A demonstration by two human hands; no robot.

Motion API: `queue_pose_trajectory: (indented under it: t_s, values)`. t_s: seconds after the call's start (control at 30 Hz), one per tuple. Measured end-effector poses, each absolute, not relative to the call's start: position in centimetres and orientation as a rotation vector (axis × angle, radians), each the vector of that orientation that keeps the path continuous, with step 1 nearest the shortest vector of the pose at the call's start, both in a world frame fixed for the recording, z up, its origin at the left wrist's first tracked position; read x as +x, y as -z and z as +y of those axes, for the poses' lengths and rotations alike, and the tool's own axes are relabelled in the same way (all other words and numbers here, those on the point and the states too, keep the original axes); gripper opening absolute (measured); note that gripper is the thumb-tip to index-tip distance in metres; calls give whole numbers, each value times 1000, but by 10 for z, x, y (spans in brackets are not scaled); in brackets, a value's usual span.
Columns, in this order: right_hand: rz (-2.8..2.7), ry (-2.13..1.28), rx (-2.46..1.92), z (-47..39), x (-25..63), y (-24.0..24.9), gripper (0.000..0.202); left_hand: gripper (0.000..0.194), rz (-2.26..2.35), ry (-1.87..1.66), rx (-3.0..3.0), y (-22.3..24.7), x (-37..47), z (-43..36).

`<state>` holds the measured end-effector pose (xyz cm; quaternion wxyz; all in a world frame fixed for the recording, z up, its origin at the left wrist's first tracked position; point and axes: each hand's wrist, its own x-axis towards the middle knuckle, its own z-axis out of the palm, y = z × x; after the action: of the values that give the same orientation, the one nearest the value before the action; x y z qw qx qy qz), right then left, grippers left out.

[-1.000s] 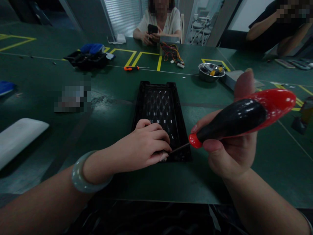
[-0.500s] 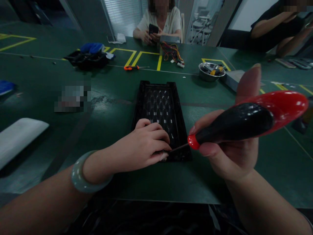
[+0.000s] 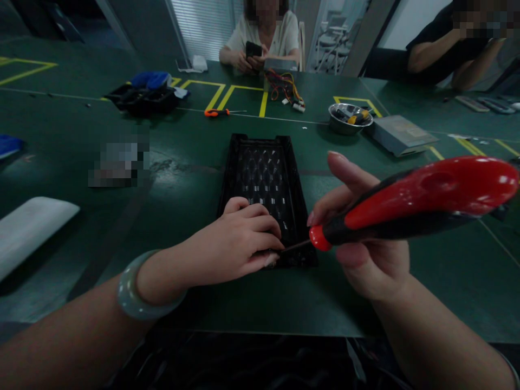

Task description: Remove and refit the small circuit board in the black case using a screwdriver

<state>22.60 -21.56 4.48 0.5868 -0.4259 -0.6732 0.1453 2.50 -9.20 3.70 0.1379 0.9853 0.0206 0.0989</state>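
A black rectangular panel [image 3: 299, 189] with raised rims and a diamond-patterned inner face lies on the green table before me. My left hand [image 3: 247, 238] rests over its near end, fingers curled and pressed together; what they pinch is hidden. In my right hand [image 3: 369, 265] is a red-and-black screwdriver [image 3: 422, 195], gripped by thumb and fingers near the collar. Its thin shaft slants down to the left, and the tip meets the panel's near edge right beside my left fingertips. The tip itself is covered by those fingers.
Beyond the panel lie an orange screwdriver [image 3: 217, 112], a metal bowl [image 3: 349, 127] of tools, a grey metal box [image 3: 402, 135] and coloured cables [image 3: 284, 89]. A black tray [image 3: 134, 103] stands back left, a white object [image 3: 36, 230] nearer left. Two people sit opposite.
The screwdriver's handle has turned in my right hand, its red side now facing me. My right fingers have shifted left around it. My left hand and the panel stay put.
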Motion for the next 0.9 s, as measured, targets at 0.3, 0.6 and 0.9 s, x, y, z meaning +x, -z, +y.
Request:
queue_pose_trajectory:
  t_s: [0.3,0.6,0.9]
  values:
    - [-1531,-398,-1051,-217,217,-54,5,17,62,-284,2867,-34,25,-91]
    - [-1479,-378,-958,-214,211,-51,3,17,56,-294,2844,-31,25,-90]
    - [-1176,-97,-917,-212,226,-56,31,15,61,-295,2818,-30,22,-90]
